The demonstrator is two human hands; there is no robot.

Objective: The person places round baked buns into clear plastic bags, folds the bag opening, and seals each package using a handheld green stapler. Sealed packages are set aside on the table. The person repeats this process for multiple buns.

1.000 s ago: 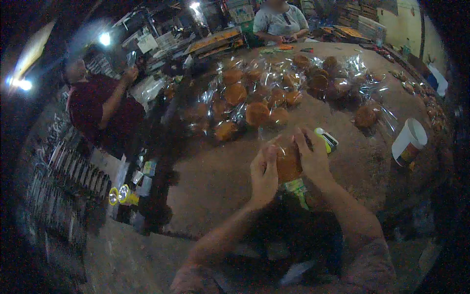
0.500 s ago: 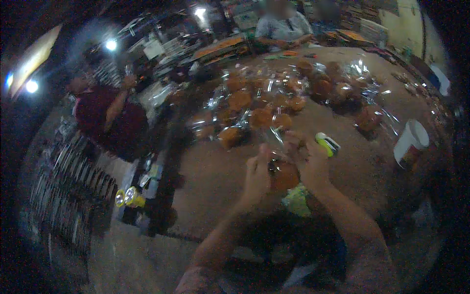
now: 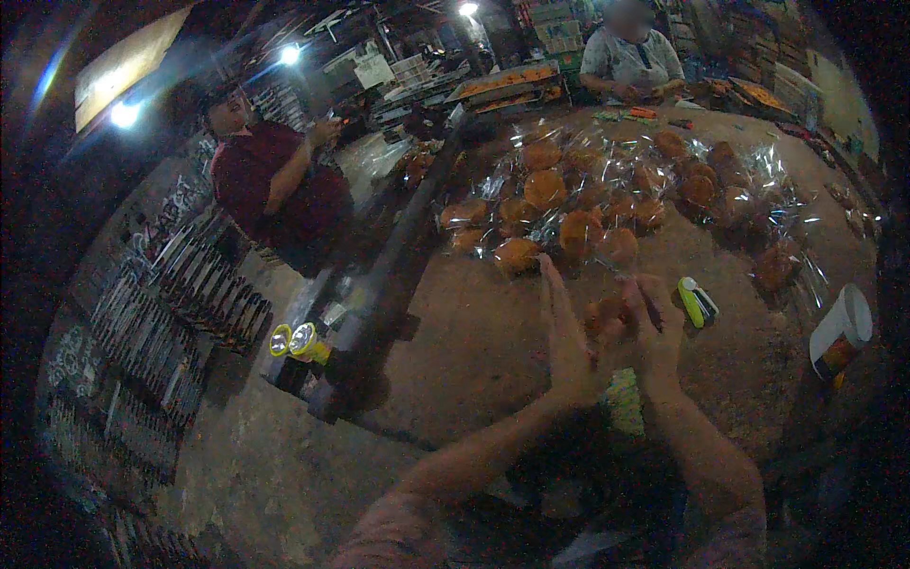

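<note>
Between my hands is a round orange-brown item in a clear plastic bag (image 3: 607, 316), low over the brown table. My left hand (image 3: 567, 337) is open along its left side, fingers stretched away from me and pressed flat together. My right hand (image 3: 658, 327) has its fingers bent in at the bag's right side and seems to grip its plastic; blur hides the exact hold. Just beyond my right hand lies a yellow-green and black stapler (image 3: 699, 302). A pale green-yellow piece (image 3: 624, 403) shows between my wrists.
Clear-bagged round brown items (image 3: 545, 190) are heaped across the table's far half. A white cup (image 3: 844, 332) stands at right. One person in dark red (image 3: 270, 180) is at left, another in grey (image 3: 633, 62) across the table. Yellow flashlights (image 3: 305, 341) lie beyond the left edge.
The whole view has shifted, so things sit farther right in the picture. My left hand's fingers have straightened away from the bag; my right hand stays beside it.
</note>
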